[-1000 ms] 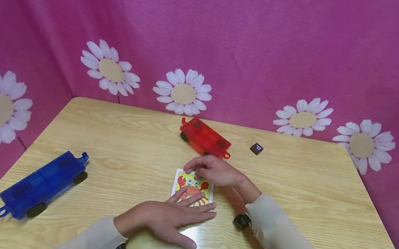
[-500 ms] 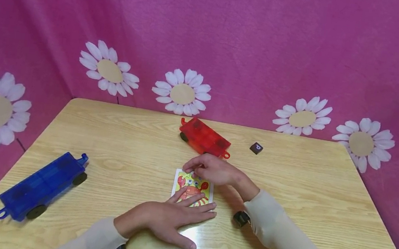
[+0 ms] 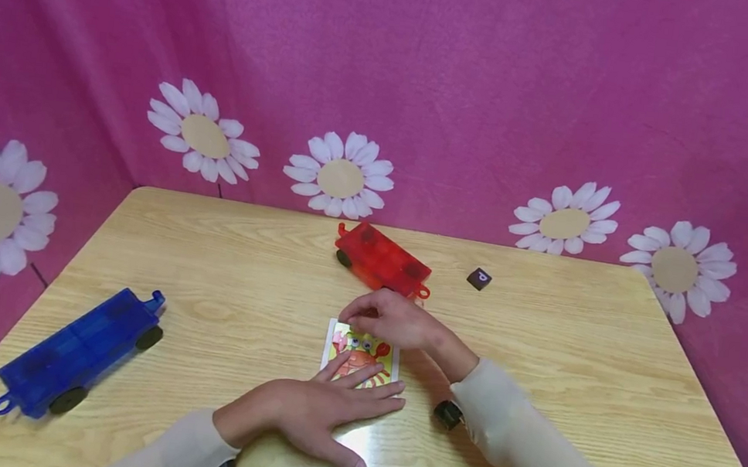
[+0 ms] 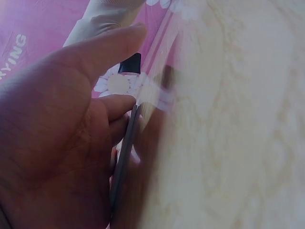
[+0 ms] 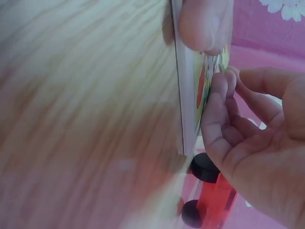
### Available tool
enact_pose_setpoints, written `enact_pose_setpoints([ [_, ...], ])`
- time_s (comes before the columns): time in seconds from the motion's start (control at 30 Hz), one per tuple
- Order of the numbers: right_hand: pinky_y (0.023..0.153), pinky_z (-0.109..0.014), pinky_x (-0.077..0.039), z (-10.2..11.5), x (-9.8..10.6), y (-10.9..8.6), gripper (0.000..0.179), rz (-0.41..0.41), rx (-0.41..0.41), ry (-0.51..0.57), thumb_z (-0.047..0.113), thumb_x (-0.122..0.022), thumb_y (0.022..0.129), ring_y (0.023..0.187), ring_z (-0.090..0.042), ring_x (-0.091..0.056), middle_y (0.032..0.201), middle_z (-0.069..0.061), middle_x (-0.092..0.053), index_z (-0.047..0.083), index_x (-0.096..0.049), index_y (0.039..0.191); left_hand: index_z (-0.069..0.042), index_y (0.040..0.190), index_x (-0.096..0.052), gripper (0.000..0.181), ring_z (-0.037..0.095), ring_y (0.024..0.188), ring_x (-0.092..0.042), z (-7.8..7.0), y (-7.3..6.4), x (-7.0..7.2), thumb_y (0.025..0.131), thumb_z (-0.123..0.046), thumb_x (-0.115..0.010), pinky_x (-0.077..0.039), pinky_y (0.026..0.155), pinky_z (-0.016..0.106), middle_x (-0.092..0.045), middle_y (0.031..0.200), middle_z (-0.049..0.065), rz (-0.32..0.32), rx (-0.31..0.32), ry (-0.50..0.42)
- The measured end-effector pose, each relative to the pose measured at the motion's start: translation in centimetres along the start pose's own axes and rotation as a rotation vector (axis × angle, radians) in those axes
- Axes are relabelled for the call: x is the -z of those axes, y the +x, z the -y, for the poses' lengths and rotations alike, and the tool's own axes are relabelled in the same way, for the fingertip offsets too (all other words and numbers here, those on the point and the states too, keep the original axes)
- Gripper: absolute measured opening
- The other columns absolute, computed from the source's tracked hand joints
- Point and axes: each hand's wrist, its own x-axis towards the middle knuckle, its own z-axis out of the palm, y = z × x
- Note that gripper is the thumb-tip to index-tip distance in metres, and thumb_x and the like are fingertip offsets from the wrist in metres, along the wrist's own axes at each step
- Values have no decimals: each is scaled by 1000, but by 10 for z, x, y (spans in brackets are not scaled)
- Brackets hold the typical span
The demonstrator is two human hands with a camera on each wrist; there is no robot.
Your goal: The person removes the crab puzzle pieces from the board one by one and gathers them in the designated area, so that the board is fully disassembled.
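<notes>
A small crab jigsaw puzzle (image 3: 369, 351), yellow with a white border, lies on the table in the head view. My left hand (image 3: 317, 413) rests on its lower part with the fingers spread straight. At the top left corner, my right hand (image 3: 398, 320) has curled fingers and pinches the edge of a puzzle piece (image 3: 341, 336), which looks paler and slightly tilted. In the right wrist view, the thumb and forefinger of the right hand (image 5: 248, 114) meet at the puzzle's face. Seen edge-on in the left wrist view, the puzzle board (image 4: 125, 162) lies under the left hand (image 4: 66, 114).
A red toy wagon (image 3: 385, 258) stands just behind the right hand. To its right is a dark tile (image 3: 479, 278) with a white letter. A blue toy wagon (image 3: 79, 353) stands at the left of the wooden table (image 3: 577, 352). A pink flowered cloth (image 3: 460, 104) hangs behind.
My right hand has shifted slightly left at the puzzle's top left corner, and the piece there has turned paler, as if tipped. My left hand keeps its place.
</notes>
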Motion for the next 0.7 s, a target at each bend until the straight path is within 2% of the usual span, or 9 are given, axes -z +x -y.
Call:
enact_pose_setpoints([
  [0.23, 79, -27, -50, 0, -4, 4, 18, -31, -27, -67, 11, -64, 101, 87, -10, -60, 100, 9, -73, 12, -79, 110, -25, 166, -24, 84, 21, 156, 5, 0, 1, 1, 98, -61, -58, 5, 117, 65, -11, 171, -10, -1, -6, -6],
  [0.5, 76, -27, -49, 1, -7, 5, 14, -49, 12, -45, 7, -65, 100, 79, -10, -57, 90, 8, -72, 11, -77, 105, -24, 166, -24, 84, 22, 156, 6, -2, 0, 1, 98, -60, -58, 5, 118, 65, -11, 172, -9, 5, -5, 21],
  [0.7, 73, -26, -49, 3, -8, 6, 15, -67, 4, -22, 5, -64, 99, 78, -11, -57, 88, 6, -72, 10, -77, 104, -23, 166, -23, 85, 22, 156, 7, -2, 0, 2, 98, -59, -58, 7, 118, 64, -10, 172, -9, 16, -9, 17],
])
